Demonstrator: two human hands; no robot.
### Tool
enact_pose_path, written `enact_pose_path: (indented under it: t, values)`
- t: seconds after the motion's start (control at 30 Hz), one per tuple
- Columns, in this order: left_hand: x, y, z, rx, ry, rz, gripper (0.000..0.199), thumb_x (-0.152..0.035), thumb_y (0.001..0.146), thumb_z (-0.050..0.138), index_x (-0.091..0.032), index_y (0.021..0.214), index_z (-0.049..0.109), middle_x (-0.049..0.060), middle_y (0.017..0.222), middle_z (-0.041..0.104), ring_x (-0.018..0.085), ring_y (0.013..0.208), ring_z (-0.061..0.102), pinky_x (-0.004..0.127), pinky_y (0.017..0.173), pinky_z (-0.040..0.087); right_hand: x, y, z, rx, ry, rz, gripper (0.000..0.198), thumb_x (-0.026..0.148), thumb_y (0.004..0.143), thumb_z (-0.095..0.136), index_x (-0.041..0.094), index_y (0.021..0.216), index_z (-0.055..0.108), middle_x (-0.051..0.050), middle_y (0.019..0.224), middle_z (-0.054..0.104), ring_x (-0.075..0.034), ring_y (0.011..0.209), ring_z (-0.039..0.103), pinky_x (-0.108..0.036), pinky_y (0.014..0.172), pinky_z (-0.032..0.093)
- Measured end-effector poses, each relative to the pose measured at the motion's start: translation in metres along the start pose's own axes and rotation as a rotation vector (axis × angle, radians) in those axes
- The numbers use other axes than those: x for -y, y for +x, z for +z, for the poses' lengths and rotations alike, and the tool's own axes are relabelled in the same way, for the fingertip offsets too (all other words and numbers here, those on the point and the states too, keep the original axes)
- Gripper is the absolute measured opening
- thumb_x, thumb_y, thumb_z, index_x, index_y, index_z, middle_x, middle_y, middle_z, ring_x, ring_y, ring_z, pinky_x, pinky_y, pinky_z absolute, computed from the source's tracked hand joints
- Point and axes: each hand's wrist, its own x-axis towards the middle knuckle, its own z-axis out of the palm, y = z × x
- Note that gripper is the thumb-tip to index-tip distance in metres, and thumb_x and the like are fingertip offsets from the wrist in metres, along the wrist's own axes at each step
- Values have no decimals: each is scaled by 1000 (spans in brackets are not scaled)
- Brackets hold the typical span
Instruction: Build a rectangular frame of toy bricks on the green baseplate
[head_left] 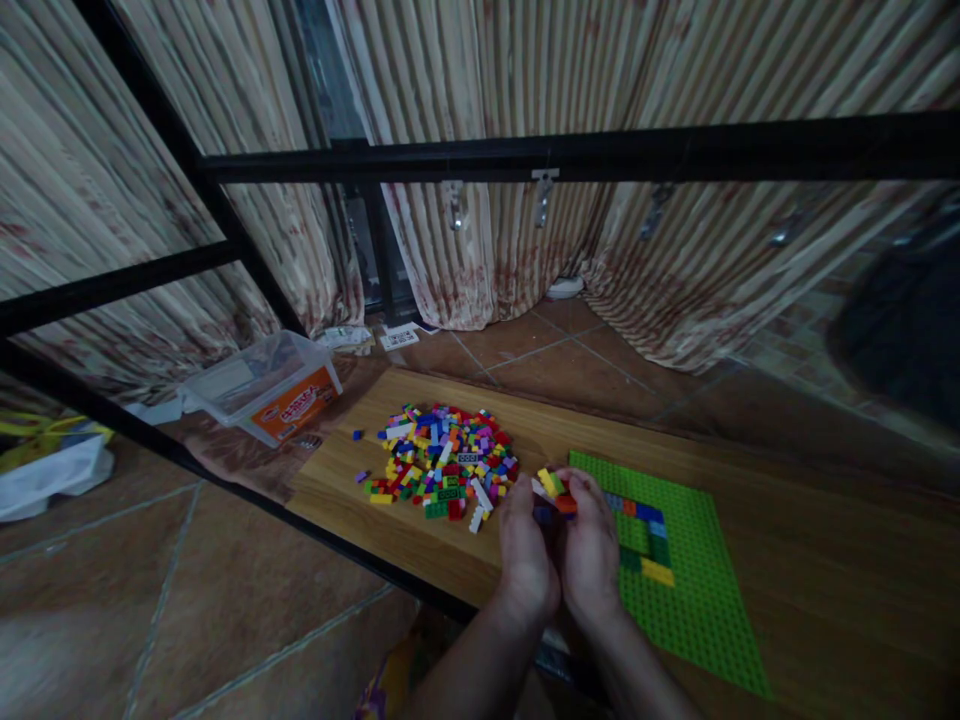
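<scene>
My left hand (525,548) and my right hand (589,545) are cupped side by side, their heels touching, around a few toy building bricks. A yellow brick (551,484) sits on top, with a red-orange brick (566,505) and a dark blue brick (542,515) below it. How many bricks lie deeper between the palms is hidden. To the right, partly behind my right hand, lies a green studded baseplate (701,610). Blue, orange, green and yellow bricks (657,572) form an outline on it. Left of my hands spreads a pile of mixed bricks (442,455).
Everything rests on a wooden board (337,490) framed by black metal bars (525,160). Beyond its left end stands a clear plastic box (259,385) with an orange label. Striped curtains (480,250) hang behind, above a tiled floor (217,600).
</scene>
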Motion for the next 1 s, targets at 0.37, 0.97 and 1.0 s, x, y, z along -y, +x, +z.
enact_pose_path:
  t: [0.37, 0.97, 1.0]
  values:
    - [-2, -1, 3, -12, 172, 89, 21, -36, 71, 66, -16, 66, 62, 0, 67, 62, 13, 65, 57, 24, 67, 45, -3, -3, 7, 14, 60, -1, 23, 41, 74, 67, 21, 84, 61, -2, 87, 66, -18, 80, 61, -32, 77, 47]
    - [12, 2, -7, 22, 255, 220, 19, -36, 72, 64, -18, 73, 57, -1, 73, 61, 12, 66, 55, 24, 67, 44, 0, 10, 6, -126, 344, 215, 22, 35, 66, 69, 20, 82, 64, -1, 83, 68, -16, 76, 63, -31, 74, 50]
    - [12, 2, -7, 7, 211, 187, 19, -36, 71, 64, -18, 74, 57, -1, 73, 61, 12, 66, 56, 24, 67, 44, -2, 11, 6, -111, 393, 245, 21, 35, 68, 68, 20, 83, 64, 0, 83, 69, -16, 77, 64, -31, 74, 51]
